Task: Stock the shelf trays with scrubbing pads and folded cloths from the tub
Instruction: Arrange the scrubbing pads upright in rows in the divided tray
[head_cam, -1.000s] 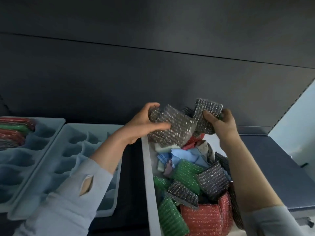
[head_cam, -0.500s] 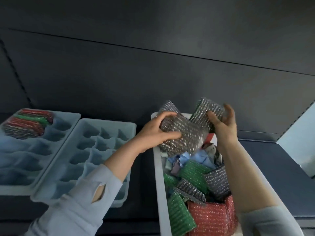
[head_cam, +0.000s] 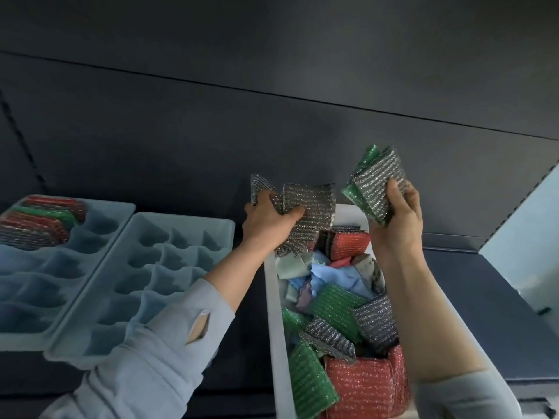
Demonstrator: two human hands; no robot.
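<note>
A white tub (head_cam: 276, 313) at centre right is full of red, green and silver scrubbing pads (head_cam: 335, 303) and folded cloths (head_cam: 329, 275). My left hand (head_cam: 266, 225) grips a bunch of silver pads (head_cam: 308, 207) above the tub's far left corner. My right hand (head_cam: 399, 216) holds up a silver pad (head_cam: 379, 182) stacked with green pads (head_cam: 363, 164) above the tub's far end. Two pale blue compartment trays (head_cam: 169, 267) sit on the shelf to the left.
The far-left tray (head_cam: 30, 267) holds a row of red and green pads (head_cam: 39, 222) in its back compartments. A dark shelf back panel rises behind everything. A dark shelf surface (head_cam: 484, 297) extends right of the tub, with a pale wall beyond.
My hands have moved apart. The right hand lifted its pads higher and to the right, showing green pads behind the silver one. The left hand keeps its silver pads over the tub's far left.
</note>
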